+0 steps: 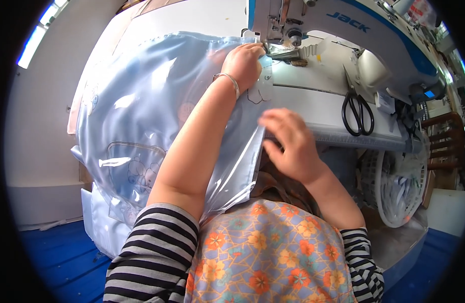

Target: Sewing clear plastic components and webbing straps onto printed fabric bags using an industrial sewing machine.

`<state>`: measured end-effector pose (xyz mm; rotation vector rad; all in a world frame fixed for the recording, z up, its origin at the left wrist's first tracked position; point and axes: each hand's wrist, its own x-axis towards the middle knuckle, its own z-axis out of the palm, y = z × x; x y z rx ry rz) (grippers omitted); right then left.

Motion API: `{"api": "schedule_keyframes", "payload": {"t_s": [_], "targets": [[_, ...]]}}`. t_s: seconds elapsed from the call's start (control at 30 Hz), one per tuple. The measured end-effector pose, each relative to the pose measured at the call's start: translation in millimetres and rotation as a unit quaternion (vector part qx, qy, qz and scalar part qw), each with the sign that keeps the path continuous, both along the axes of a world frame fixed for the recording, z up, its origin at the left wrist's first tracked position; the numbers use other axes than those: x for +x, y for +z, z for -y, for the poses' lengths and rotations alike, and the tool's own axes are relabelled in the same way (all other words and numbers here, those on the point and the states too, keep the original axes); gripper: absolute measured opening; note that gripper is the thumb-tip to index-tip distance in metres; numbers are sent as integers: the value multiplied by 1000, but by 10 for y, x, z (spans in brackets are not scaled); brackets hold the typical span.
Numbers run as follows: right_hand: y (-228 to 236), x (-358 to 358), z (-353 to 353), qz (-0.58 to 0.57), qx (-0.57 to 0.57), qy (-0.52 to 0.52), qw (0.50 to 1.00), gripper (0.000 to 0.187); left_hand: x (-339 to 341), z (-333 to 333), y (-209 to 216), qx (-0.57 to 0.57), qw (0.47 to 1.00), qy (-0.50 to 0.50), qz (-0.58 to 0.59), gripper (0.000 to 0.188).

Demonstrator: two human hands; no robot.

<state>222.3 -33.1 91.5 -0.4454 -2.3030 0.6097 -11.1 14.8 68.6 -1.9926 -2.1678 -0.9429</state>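
A large piece of light-blue satin fabric, with a glossy clear layer and printed cartoon figures, drapes over the left of the sewing table and down to my lap. My left hand is closed on its right edge, close to the presser foot of the sewing machine. Its fingers are bent and bunched, and the thumb is mostly hidden. Just off the hanging edge of the fabric, my right hand is raised with fingers apart and slightly blurred. Nothing shows in its grasp.
Black-handled scissors lie on the white table to the right. A ruler strip runs along the front edge. Below right, a white plastic basket holds clear plastic. A wooden chair stands behind it.
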Motion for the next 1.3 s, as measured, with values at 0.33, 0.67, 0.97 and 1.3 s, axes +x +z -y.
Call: {"api": "schedule_keyframes", "payload": {"t_s": [0.33,0.67,0.97,1.3], "targets": [[150,72,449,-12,-34,213,976,30,130,468,101,-67,989,-47,-124,52],[49,138,353,-29,-234,165,958,25,365,707,78,-66,984,-80,-142,49],[-103,14,53,-57,-307,131,941,26,263,511,264,-152,974,-114,-127,42],[-258,200,-46,29,12,216,976,45,291,557,140,-46,985,-111,-124,38]]}}
